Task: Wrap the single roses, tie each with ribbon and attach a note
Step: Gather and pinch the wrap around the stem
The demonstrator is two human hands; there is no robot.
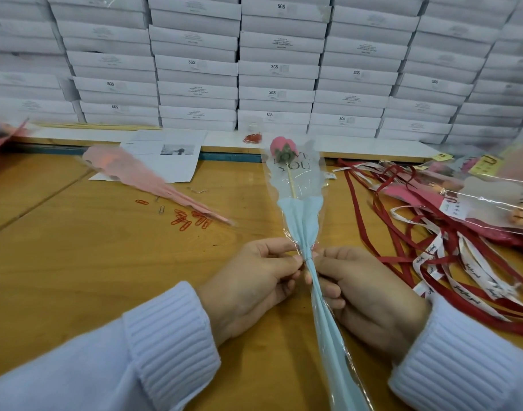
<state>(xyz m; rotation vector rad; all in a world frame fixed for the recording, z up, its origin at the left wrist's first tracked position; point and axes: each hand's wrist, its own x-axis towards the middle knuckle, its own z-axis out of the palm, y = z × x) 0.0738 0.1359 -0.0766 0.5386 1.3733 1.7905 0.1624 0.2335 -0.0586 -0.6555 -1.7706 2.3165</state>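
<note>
Fingers (287,262) of my left hand (254,280) and right hand (364,289) pinch the gathered pale-blue-and-clear wrapper sleeve (301,221) holding the pink rose (282,147), which lies on the wooden table (76,247) beside red and white ribbons (438,259).

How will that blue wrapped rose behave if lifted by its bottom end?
Probably light: the wrapped rose is thin film and paper on a slim stick. Likely top-heavy and droopy, the bloom sitting far out. Glossy film may slip.
</note>
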